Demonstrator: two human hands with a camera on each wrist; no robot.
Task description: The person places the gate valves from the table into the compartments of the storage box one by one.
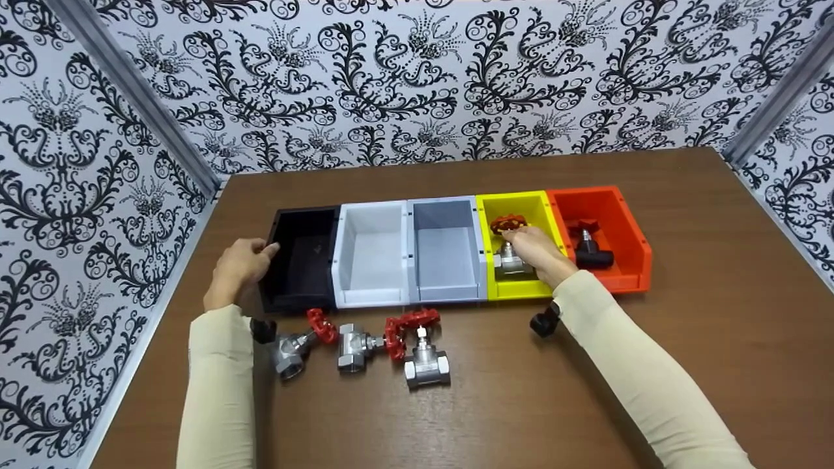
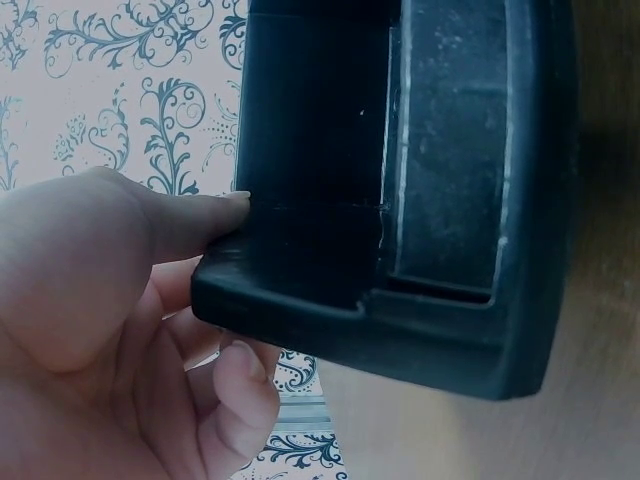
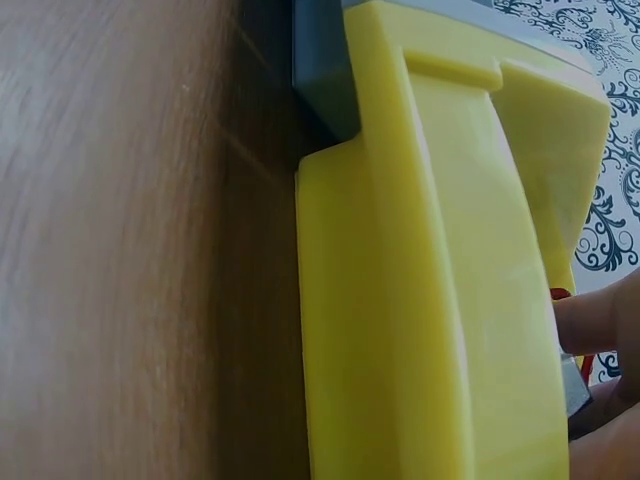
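Observation:
My left hand (image 1: 240, 266) pinches the left wall of the black bin (image 1: 305, 260), as the left wrist view shows, thumb at the inner side and fingers outside. My right hand (image 1: 539, 251) reaches into the yellow bin (image 1: 520, 290) and holds a metal valve (image 1: 510, 266) with a red handwheel (image 1: 507, 223). In the right wrist view the yellow bin's front wall (image 3: 490, 260) hides most of that valve, and the fingers (image 3: 610, 325) show only partly. On the table before the bins lie three valves with red handwheels: a left one (image 1: 290, 352), a middle one (image 1: 352, 348), a right one (image 1: 427, 368).
Between the black and yellow bins stand a white bin (image 1: 374, 260) and a grey bin (image 1: 446, 257), all joined in a row. The orange-red bin (image 1: 629, 283) at the right end contains a dark valve (image 1: 593, 256). Patterned walls (image 1: 417, 85) border the brown table (image 1: 521, 404).

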